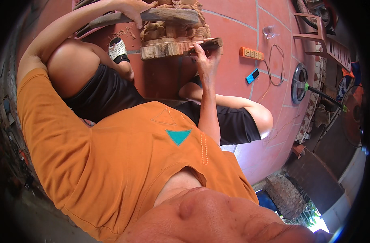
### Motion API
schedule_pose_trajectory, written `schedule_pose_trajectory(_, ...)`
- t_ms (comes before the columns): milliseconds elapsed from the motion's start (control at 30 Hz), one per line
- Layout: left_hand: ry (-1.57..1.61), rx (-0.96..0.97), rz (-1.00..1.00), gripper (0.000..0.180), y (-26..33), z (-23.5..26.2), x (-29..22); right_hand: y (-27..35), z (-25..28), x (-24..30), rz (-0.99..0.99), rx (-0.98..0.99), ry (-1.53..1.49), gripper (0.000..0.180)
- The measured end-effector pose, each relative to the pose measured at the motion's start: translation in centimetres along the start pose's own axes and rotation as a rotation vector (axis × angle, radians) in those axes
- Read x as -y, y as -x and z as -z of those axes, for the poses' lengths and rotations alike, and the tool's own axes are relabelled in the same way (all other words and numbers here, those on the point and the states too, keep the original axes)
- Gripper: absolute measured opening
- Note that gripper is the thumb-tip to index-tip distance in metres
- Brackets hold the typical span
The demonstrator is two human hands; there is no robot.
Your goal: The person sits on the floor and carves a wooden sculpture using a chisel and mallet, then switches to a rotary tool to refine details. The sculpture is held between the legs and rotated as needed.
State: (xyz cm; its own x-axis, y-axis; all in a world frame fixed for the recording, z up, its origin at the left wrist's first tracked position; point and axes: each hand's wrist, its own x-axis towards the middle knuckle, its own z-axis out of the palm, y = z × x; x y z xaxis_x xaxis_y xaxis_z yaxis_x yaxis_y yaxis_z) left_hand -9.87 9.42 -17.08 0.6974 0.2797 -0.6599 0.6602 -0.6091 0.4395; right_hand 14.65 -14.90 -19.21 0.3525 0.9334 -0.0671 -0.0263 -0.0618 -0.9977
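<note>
Your right hand [208, 60] has its thumb and fingers closed on a short dark stick of wood [212, 44], with the thumb on the near side. You hold the stick slantwise at the right end of the carving [164, 49], just in front of its pale base; whether the two touch, you cannot tell from here. Your right forearm [209, 105] runs nearly straight up in front of your right thigh, the wrist slightly bent.

Your left hand [130, 9] lies over a long, weathered piece of wood [171, 16], its fingers reaching toward the right and partly cut off by the top edge. The thumb points down, apart from the fingers; you cannot tell whether they clamp the wood. Your left arm bends around the outside of your raised left knee [73, 60], and the forearm sweeps up and to the right.

The carving sits on the red tiled floor [233, 24] ahead of you, between your hands, with the weathered piece crossing its upper part. Wood shavings [130, 32] lie to its left.
</note>
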Motion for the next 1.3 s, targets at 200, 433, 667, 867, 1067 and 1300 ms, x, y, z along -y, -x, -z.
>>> schedule_pose_trajectory(200,-0.008,-0.012,-0.013,0.145,-0.7,-0.7,0.9,0.3,0.3,0.2,-0.027,-0.036,-0.173,0.024)
schedule_pose_trajectory(433,-0.002,0.012,0.008,0.146,-0.4,-0.5,0.9,-0.2,-0.8,-0.4,0.069,-0.035,-0.175,0.025)
schedule_pose_trajectory(667,0.035,0.027,0.008,0.143,0.0,-0.2,0.5,-0.1,-0.7,0.3,-0.003,-0.024,-0.113,0.024)
schedule_pose_trajectory(867,0.062,-0.019,-0.081,0.143,-0.2,-0.6,0.9,-0.2,-0.3,0.2,-0.052,0.01,-0.13,0.025)
schedule_pose_trajectory(1067,0.04,0.025,0.028,0.145,-0.2,-0.2,0.5,0.6,1.0,-0.6,-0.047,0.013,-0.127,0.026)
schedule_pose_trajectory(1300,0.017,0.013,0.013,0.146,0.1,-0.2,0.3,0.2,0.5,-0.9,-0.012,-0.015,-0.268,0.025)
